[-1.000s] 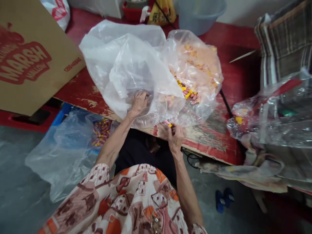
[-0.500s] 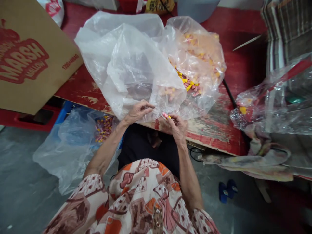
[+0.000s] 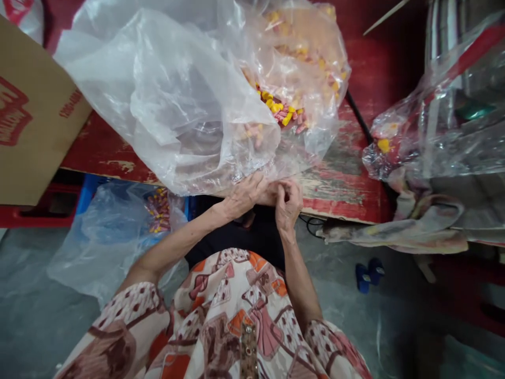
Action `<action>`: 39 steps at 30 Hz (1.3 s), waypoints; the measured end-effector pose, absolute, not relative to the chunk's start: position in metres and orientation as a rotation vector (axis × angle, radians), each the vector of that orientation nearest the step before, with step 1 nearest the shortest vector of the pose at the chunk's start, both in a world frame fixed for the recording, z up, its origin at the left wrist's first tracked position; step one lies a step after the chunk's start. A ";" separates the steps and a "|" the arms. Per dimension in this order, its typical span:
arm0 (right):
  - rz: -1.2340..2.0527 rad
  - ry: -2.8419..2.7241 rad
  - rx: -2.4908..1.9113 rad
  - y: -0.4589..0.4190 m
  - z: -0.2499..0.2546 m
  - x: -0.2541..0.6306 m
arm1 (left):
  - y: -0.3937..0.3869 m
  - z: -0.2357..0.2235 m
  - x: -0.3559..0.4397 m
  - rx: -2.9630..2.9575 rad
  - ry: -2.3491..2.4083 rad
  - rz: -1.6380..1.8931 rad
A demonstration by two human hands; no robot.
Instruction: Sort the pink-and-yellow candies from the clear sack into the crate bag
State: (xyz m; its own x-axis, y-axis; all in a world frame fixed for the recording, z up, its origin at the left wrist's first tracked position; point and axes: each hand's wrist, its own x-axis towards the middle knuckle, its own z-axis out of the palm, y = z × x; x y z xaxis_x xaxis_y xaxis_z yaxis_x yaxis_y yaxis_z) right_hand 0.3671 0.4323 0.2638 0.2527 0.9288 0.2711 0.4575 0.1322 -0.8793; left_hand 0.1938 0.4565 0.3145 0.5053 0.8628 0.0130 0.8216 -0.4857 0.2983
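Two bare hands meet at the near edge of the red bench (image 3: 343,197), and the step looks like close fingertip work on something small. The left hand (image 3: 245,196) reaches with its fingers extended side by side; the right hand (image 3: 289,204) is curled, thumb and forefinger bent toward each other beside the left. Whether either pair of fingertips is clamped on anything I cannot tell, since the hands cover the spot. The next move seems to call for a light, exact pinch, clear of the loose film. Just beyond the hands, a milky, crumpled plastic bag (image 3: 189,58) spreads to the near edge; to its right a glossier clear bag (image 3: 307,58) bulges with stubby pink-and-yellow pieces (image 3: 282,110), brightest near its fold. Similar pieces lie in thin, slack sheeting (image 3: 87,252) below the bench's near edge, at the left. Paint along that edge is scuffed to pale, rough patches; a smooth brown carton (image 3: 43,110) stands at the left.
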 end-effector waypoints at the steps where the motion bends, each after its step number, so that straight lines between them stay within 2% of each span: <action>1: 0.549 -1.335 -1.516 0.433 0.263 0.371 | 0.457 0.316 0.199 2.520 1.416 0.167; 6: 0.384 -1.236 -1.564 0.461 0.259 0.401 | 0.473 0.322 0.198 2.558 1.258 0.084; 11: 0.212 -1.124 -1.767 0.526 0.256 0.433 | 0.480 0.313 0.186 2.463 1.143 0.364; 14: 0.336 -1.171 -1.852 0.566 0.270 0.434 | 0.473 0.302 0.184 2.326 1.186 0.593; 17: 0.465 -1.349 -1.658 0.590 0.299 0.422 | 0.467 0.295 0.184 2.223 1.245 0.716; 21: 0.414 -1.423 -1.440 0.584 0.322 0.420 | 0.464 0.299 0.186 2.205 1.312 0.782; 26: 0.280 -1.105 -1.747 0.540 0.297 0.460 | 0.459 0.303 0.188 2.231 1.420 0.816; 29: 0.118 -1.042 -1.771 0.518 0.290 0.470 | 0.460 0.301 0.190 2.285 1.433 0.735; 32: 0.104 -1.289 -1.624 0.514 0.296 0.450 | 0.461 0.303 0.193 2.307 1.407 0.725; 36: 0.330 -1.822 -1.403 0.543 0.297 0.404 | 0.458 0.305 0.196 2.357 1.414 0.824; 39: 0.408 -1.908 -1.485 0.582 0.288 0.383 | 0.454 0.301 0.195 2.385 1.402 0.782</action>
State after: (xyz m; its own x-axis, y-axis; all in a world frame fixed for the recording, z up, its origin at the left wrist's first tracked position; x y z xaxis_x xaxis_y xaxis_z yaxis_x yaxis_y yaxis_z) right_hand 0.3832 0.5823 0.2877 -0.1219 0.9407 0.3165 0.7288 0.3013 -0.6149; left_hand 0.1949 0.4542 0.3009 0.3876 0.8665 0.3145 0.7230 -0.4974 0.4794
